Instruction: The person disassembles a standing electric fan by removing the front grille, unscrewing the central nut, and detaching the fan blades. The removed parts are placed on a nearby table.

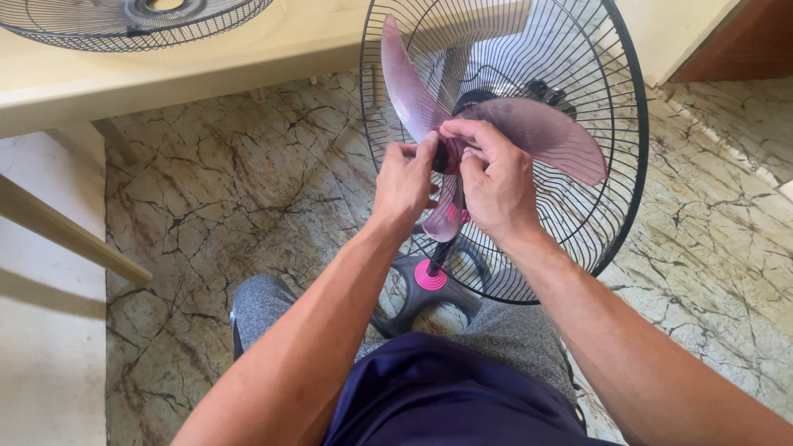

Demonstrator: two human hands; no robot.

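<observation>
A standing fan stands in front of me with its black wire rear grille (615,124) exposed. Its translucent pink blade (545,132) sits on the hub in the middle of the grille. My left hand (405,182) pinches the dark hub piece from the left. From the right, my right hand (496,177) closes its fingers over the same hub. One blade lobe points up left, one right, and one hangs down between my hands. Below them a pink collar (429,275) ring marks the stem above the dark grey base (413,301).
A second black wire grille (132,21) lies on a cream table (165,78) at the top left. The floor (231,190) is cracked-pattern marble. A wooden rail (66,235) crosses at the left. My knees in grey trousers are under my arms.
</observation>
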